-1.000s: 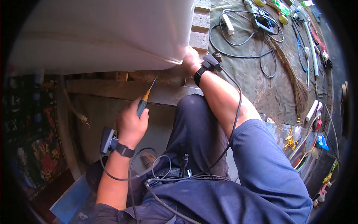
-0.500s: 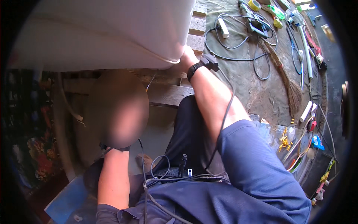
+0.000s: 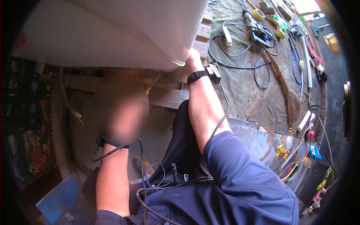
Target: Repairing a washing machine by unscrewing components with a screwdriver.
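A large white plastic container [image 3: 112, 30] overhangs a wooden pallet [image 3: 168, 96]. My right hand [image 3: 192, 63], with a black strap and device at the wrist, is at the container's lower right corner, apparently touching it; its fingers are mostly out of sight. My left hand [image 3: 123, 110] lies under a blurred patch below the container, so its fingers cannot be made out. A screwdriver's yellow handle [image 3: 148, 90] shows at the edge of that blur, its thin shaft angled upward toward the container's underside.
On the cloth-covered ground [image 3: 240, 93] at right lie a straw broom [image 3: 288, 97], a cabled power tool [image 3: 258, 32], power strip [image 3: 227, 36], tape [image 3: 258, 15], tubes and yellow pieces [image 3: 282, 149]. A blue board [image 3: 58, 197] sits at lower left. Cables hang across my lap.
The view has shifted slightly. My right forearm stands more upright, its hand still at the corner. My left hand, clearly gripping the screwdriver a second ago, is now blurred, with the tool still pointing upward.
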Available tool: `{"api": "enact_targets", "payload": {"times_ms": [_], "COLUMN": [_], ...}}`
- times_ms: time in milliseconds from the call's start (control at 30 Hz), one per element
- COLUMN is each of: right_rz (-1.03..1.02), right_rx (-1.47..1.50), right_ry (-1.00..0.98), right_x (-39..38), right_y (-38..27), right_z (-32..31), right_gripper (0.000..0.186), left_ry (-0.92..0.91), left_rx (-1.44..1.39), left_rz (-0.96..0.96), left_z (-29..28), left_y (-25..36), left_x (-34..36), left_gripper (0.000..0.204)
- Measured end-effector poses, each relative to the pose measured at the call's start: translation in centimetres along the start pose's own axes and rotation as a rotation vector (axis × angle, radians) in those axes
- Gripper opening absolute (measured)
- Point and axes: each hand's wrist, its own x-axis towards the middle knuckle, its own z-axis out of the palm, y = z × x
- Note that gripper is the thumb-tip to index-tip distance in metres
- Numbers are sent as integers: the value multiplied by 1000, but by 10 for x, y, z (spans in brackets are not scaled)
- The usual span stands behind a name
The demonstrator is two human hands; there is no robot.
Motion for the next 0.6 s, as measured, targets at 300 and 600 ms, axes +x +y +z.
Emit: {"api": "enact_targets", "payload": {"times_ms": [300,600], "right_rz": [-31,25], "right_rx": [-15,-229], "right_ry": [50,38], "right_x": [0,-3], "right_y": [0,8], "right_z": [-8,-14], "right_gripper": [43,39], "left_ry": [-13,-39], "left_rx": [48,48], "left_rz": [-2,35], "left_z": [0,-26], "left_y": [3,-2], "left_x": [1,-3], "left_gripper": [20,19]}}
